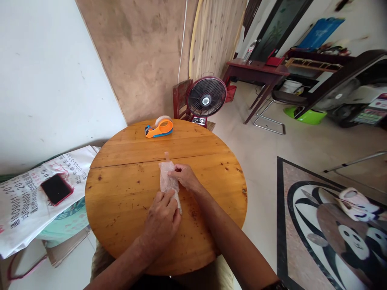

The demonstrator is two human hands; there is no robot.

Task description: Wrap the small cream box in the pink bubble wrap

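A narrow bundle of translucent bubble wrap [167, 173] lies lengthwise on the round wooden table [121, 201]. My left hand [163, 213] holds down its near part, fingers curled over it and partly covering it. Thumb and forefinger of my right hand [185, 176] pinch the wrap's right side near the far end. A short strip of clear tape [167, 155] reaches out beyond that far end. Whatever the wrap encloses cannot be made out. Farther back on the table stands an orange and blue tape dispenser [160, 128] with a roll in it.
A dark red fan [206, 98] stands on a wooden chair [179, 98] just behind the table. On the left, a phone [57, 189] rests on a printed white sack [24, 197]. A dark red desk [256, 69] and a metal-legged chair [284, 97] are farther off to the right.
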